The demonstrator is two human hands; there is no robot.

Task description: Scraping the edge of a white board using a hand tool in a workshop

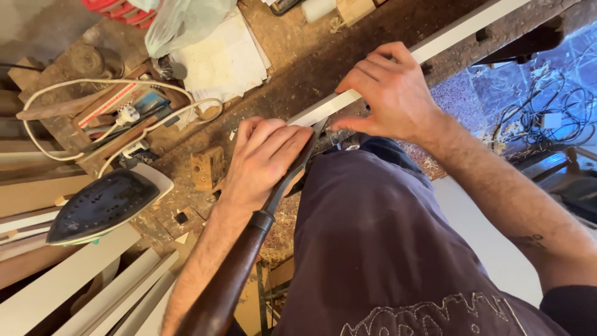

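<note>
The strip point(435, 46) lies along the bench point(292, 81) edge, pinned by the spread fingers of the right hand point(392, 93). The blade point(298, 165) is pressed flat under the left hand point(264, 158). A slip could drive the blade toward the right thumb, judging by their closeness.

Chisel point(273, 205): dark glossy wood handle, dull grey metal blade. White strip point(435, 45) smooth, matt. Workbench point(298, 74) rough, worn wood; iron point(102, 205) soleplate dark, semi-gloss.
</note>
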